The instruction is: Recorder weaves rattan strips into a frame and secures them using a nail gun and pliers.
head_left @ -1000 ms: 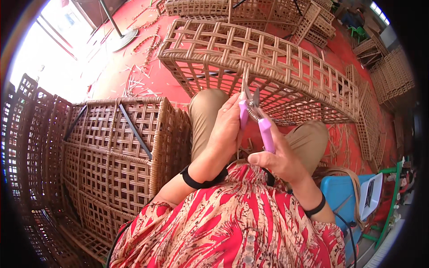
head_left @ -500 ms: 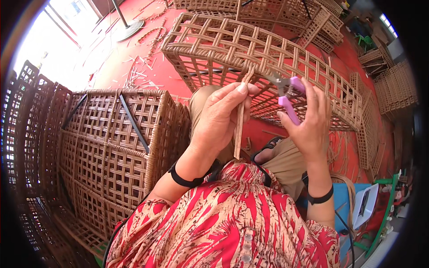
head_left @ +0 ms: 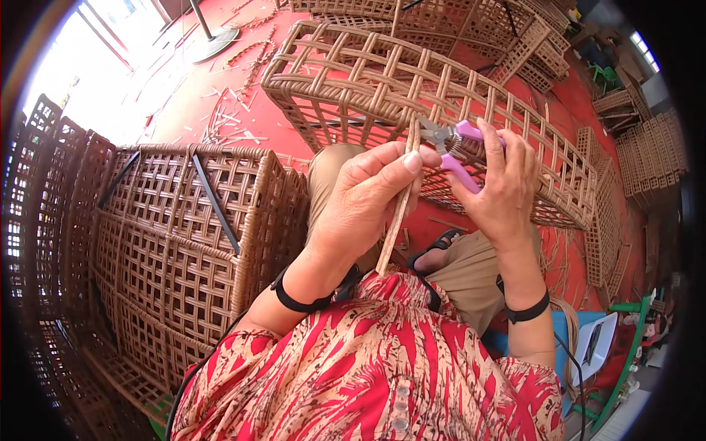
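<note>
My left hand (head_left: 364, 195) pinches a flat brown wicker strip (head_left: 395, 229) between thumb and fingers; its lower end hangs toward my lap. In my right hand (head_left: 501, 187) is a pair of pruning shears (head_left: 463, 151) with pink-purple handles and a spring between them. The grey blades lie beside the upper end of the strip, near my left fingertips; whether they touch it I cannot tell. Just beyond both hands, an open-weave wicker basket (head_left: 382, 81) lies tilted across my knees, partly hidden by my hands.
A large wicker basket (head_left: 173, 242) with black straps stands at my left, darker ones stacked behind it. More woven frames (head_left: 651, 154) stand at the far right. Cut scraps (head_left: 228, 117) litter the red floor. A white tray (head_left: 594, 345) sits at the lower right.
The shears have moved left and their blades have come to the strip's upper end. The handles look closer together. My left hand has shifted slightly right and down with the strip.
</note>
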{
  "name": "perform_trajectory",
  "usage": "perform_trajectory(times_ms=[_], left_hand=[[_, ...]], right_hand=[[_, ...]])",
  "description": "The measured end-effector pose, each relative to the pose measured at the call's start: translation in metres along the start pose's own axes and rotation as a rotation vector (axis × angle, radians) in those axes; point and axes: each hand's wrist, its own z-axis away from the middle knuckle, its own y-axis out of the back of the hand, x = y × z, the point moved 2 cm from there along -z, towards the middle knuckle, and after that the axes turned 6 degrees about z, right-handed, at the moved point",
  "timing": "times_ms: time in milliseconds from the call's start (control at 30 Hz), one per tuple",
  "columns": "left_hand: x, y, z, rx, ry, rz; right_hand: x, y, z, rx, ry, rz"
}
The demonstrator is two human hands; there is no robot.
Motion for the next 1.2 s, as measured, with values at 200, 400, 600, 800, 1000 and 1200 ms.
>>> perform_trajectory(times_ms=[200, 400, 600, 800, 1000, 1200], left_hand=[[0.005, 0.001, 0.005, -0.003, 0.02, -0.07], [0.011, 0.009, 0.006, -0.068, 0.023, -0.026], [0.027, 0.011, -0.002, -0.001, 0.021, -0.036], [0.085, 0.028, -0.012, -0.3, -0.414, 0.333], [0.086, 0.074, -0.009, 0.686, -0.539, -0.848], [0.06, 0.031, -0.01, 0.541, -0.964, -0.544]], right_hand=[[-0.009, 0.007, -0.008, -0.119, -0.001, 0.08], [-0.006, 0.02, -0.019, -0.316, 0.064, 0.113], [0.005, 0.024, -0.032, -0.347, 0.268, 0.04], [0.014, 0.021, -0.017, -0.176, 0.205, -0.165], [0.09, 0.055, 0.033, 0.053, -0.539, -0.617], [0.176, 0.135, 0.145, -0.043, -0.688, 0.301]])
